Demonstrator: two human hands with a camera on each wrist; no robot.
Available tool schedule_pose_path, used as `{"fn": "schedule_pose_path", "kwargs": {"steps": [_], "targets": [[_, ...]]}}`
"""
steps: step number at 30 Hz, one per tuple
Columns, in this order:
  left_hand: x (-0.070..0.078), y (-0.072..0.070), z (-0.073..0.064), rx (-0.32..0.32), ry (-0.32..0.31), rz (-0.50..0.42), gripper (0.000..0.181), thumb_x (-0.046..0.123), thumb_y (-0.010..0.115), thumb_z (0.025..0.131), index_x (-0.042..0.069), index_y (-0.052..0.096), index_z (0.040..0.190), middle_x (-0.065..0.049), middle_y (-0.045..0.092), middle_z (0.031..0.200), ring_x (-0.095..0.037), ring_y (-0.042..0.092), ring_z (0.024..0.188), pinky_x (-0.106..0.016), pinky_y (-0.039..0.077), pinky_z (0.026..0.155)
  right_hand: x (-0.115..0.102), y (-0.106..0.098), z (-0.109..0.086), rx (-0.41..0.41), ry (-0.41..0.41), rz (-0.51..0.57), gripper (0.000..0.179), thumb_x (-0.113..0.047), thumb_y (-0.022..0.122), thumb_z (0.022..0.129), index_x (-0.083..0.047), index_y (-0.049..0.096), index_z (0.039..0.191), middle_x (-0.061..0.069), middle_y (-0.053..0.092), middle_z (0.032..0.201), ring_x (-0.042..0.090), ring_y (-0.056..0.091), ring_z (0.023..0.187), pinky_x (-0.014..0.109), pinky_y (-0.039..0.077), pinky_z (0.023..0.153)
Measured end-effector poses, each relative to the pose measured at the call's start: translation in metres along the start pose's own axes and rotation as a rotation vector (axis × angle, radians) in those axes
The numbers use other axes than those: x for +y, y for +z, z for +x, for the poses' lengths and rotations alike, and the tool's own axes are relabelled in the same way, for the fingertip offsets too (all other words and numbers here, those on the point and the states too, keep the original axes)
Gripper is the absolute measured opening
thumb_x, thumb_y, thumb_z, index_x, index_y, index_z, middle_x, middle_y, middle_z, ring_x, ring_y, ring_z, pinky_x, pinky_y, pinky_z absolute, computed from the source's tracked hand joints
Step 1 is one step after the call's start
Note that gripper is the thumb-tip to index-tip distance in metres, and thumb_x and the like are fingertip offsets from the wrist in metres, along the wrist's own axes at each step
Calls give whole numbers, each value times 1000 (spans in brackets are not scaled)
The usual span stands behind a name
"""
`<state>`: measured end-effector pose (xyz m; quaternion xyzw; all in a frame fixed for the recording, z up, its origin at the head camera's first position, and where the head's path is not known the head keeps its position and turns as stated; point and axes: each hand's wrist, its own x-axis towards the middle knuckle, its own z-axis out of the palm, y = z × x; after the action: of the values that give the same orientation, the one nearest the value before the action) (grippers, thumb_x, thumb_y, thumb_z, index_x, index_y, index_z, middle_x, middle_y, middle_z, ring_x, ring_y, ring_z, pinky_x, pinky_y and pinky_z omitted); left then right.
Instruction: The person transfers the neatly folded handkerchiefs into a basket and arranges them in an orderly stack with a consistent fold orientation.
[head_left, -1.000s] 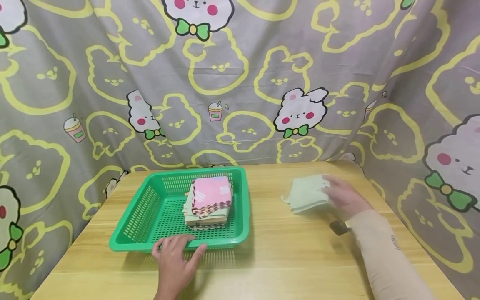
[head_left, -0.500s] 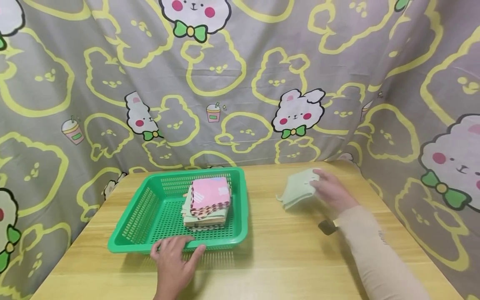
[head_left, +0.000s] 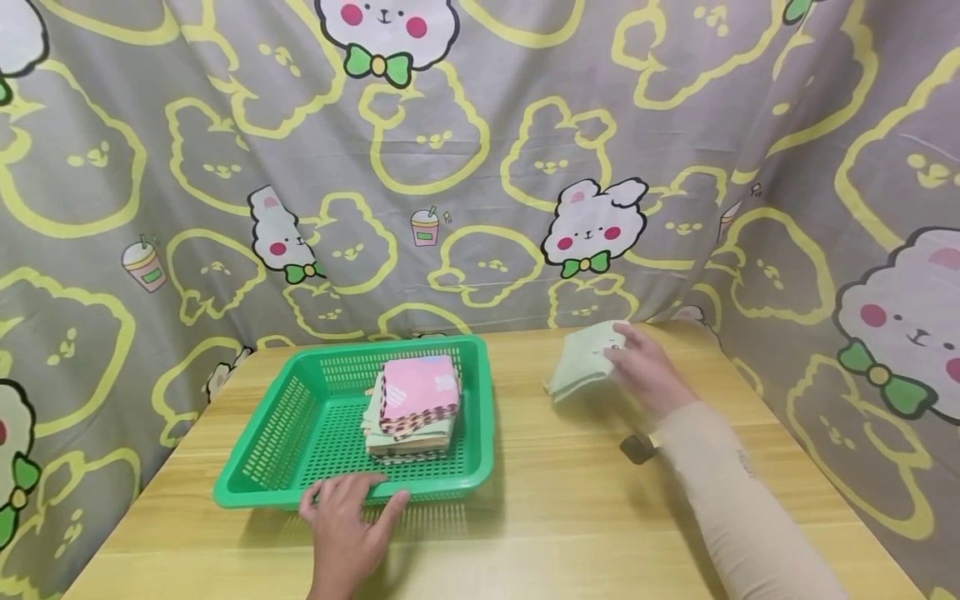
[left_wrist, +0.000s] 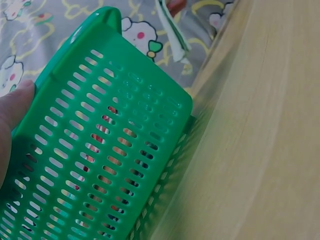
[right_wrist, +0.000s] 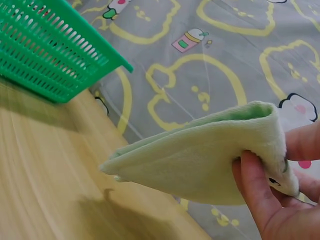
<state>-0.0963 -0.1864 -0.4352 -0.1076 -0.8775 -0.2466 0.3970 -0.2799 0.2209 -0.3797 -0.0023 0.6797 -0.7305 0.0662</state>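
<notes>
My right hand [head_left: 651,372] pinches a folded pale green cloth [head_left: 587,357] by its right side and holds it above the table, right of the basket. In the right wrist view the cloth [right_wrist: 200,160] is folded in layers, its fold at the fingers, and casts a shadow on the wood. My left hand [head_left: 348,521] grips the near rim of a green plastic basket [head_left: 258,417], fingers over the edge and thumb outside. Inside the basket, toward its right, lies a stack of folded cloths [head_left: 412,437], topped by a pink one [head_left: 422,387] with a checkered edge.
The wooden table [head_left: 540,517] extends around the basket and under the right arm. A grey curtain [head_left: 480,150] with cartoon bears and rabbits hangs along the back and sides. A small dark object [head_left: 637,449] sits at the right wrist.
My right hand has carried the green cloth left and away from me, lifting and tilting it. My left hand and the basket have stayed in place.
</notes>
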Motion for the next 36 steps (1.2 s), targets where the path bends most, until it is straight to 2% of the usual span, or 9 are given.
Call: {"fn": "schedule_pose_path", "kwargs": {"steps": [4,7,11,13,17,23,29,36], "targets": [[0,1,1,5,4,-4,43,52,67,85,8,67,86,-10,68,86,-29,53,87,-62,18,90,-15,8,-6,9,12,46,73,1,54,93,-9,15,155,17,-14,159,3,44,69,16,43,60],[0,2,1,9,9,-6,44,52,67,85,8,67,86,-10,68,86,-29,53,86,-62,18,90,-23,12,-11,6,20,67,73,3,53,93,-8,14,155,17,-15,159,3,39,62,16,41,57],[1,2,2,13,9,-4,44,51,67,85,7,67,85,-10,68,85,-29,52,86,-62,18,90,-28,16,-13,10,29,83,72,2,53,94,-9,16,155,15,-12,160,3,40,62,16,41,57],[1,2,2,14,7,-4,43,51,68,84,8,67,85,-10,68,85,-29,53,86,-62,18,89,-28,17,-10,10,26,110,71,3,53,94,-10,17,154,14,-11,160,3,43,66,16,43,60],[0,2,0,19,3,-3,42,51,69,84,9,67,85,-9,68,84,-29,53,85,-61,18,89,-24,19,-2,6,7,143,69,5,52,94,-8,19,154,14,-9,161,6,49,85,18,47,73],[-1,3,-1,25,5,-4,43,52,68,84,10,68,85,-8,68,84,-28,53,85,-61,18,89,-23,23,5,-9,-21,165,67,5,50,95,-7,18,154,14,-7,161,11,48,101,22,48,85],[-1,4,-1,25,-1,-4,42,51,70,83,9,68,84,-8,68,84,-28,53,85,-61,18,89,-30,32,6,-27,-19,238,67,9,47,95,-5,18,153,14,0,161,12,48,100,23,48,86],[-1,2,-1,25,1,-8,42,51,69,84,9,67,84,-8,68,84,-28,53,84,-61,18,89,-37,42,5,-30,-24,239,67,7,49,94,-7,20,153,13,-9,161,12,48,100,23,48,86]]}}
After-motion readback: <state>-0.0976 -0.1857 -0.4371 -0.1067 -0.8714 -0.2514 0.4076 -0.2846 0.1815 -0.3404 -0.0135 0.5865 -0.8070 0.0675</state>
